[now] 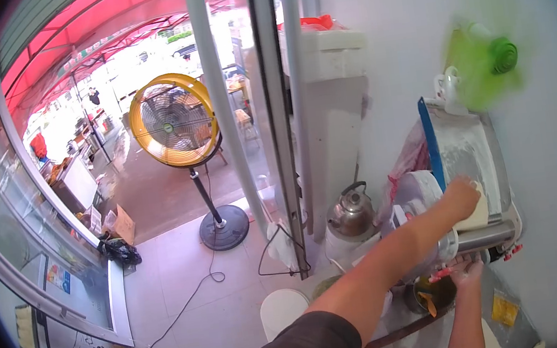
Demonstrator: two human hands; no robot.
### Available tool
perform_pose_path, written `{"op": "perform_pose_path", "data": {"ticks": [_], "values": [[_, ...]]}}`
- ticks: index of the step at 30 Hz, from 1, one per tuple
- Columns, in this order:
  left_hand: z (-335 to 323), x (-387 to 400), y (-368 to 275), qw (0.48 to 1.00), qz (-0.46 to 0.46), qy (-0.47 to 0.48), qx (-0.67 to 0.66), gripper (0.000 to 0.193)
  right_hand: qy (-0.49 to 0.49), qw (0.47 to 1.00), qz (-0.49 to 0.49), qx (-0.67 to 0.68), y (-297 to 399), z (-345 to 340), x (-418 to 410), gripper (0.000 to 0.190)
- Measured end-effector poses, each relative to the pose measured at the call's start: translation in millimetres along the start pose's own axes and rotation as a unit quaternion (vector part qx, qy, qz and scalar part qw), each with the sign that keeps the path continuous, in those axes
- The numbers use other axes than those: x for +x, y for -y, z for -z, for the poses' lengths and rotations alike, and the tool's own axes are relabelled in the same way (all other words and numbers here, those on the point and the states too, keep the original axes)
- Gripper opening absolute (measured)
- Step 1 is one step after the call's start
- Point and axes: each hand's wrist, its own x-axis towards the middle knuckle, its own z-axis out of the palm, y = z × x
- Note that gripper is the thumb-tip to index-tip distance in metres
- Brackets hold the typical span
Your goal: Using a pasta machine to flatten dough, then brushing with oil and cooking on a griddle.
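A dough sheeting machine stands against the wall at the right, with a flour-dusted metal feed tray (462, 143) sloping down to a steel roller (489, 236). On the lower tray lies a pale dough sheet (478, 212). My left hand (463, 198) reaches across and is closed on the dough's upper part, its fingertips partly hidden. Below the roller, my right hand (466, 271) is turned palm up with its fingers spread, and I see nothing held in it. Beside it is a red-handled part (442, 274) of the machine. A dark pot (441, 292) with an orange utensil (427, 304) sits underneath.
A green fan (503, 55) spins on the wall above the tray. Left of the machine stands a metal kettle (351, 212). A yellow packet (504, 308) lies at the lower right. Across the doorway, a yellow pedestal fan (173, 121) trails its cord (181, 314) over the floor.
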Motion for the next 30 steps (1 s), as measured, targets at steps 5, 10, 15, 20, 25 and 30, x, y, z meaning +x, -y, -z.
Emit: {"op": "perform_pose_path", "data": {"ticks": [5,10,15,20,25,30], "values": [[-7,11,-8,0.998,0.034,0.046,0.003,0.015,0.016,1.000,0.023,0.008,9,9,21,0.034],[-11,11,-8,0.997,0.021,0.070,0.031,0.016,0.026,0.997,0.078,0.010,-3,11,20,0.039],[-14,14,-5,0.993,0.022,0.111,0.023,0.019,0.010,0.991,0.130,-0.028,-17,22,22,0.048],[-3,15,-9,0.987,0.019,0.160,0.016,0.015,0.006,0.994,0.114,-0.002,-14,19,17,0.053],[-5,15,-10,0.990,0.007,0.136,0.030,0.015,0.009,0.987,0.158,-0.012,-2,35,35,0.052],[-10,14,-7,0.990,0.012,0.144,0.003,0.019,0.058,0.990,0.126,-0.019,-4,41,29,0.046]]}}
